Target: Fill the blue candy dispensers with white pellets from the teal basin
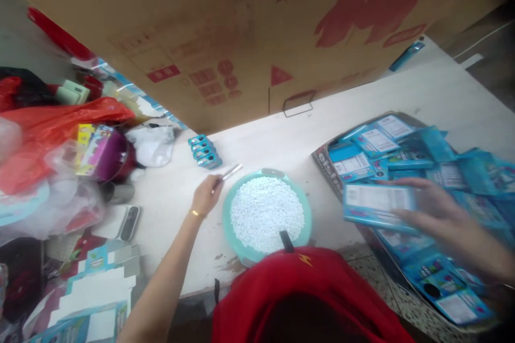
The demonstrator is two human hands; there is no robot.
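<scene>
- Blue packet (378,204) sits pinched in right hand (438,214); it looks light and stiff, best held by its edges.
- Left hand (206,196) grips slim metal tool (230,172) beside pellet bowl (226,211).

A teal bowl (227,220) of white pellets (265,214) sits on the counter (281,136). Just left of the bowl, the left hand (206,195) grips a thin metal tool (230,172). Right of it, the right hand (436,214) holds a blue packet (376,204) above a tray (322,163) of packets.
</scene>
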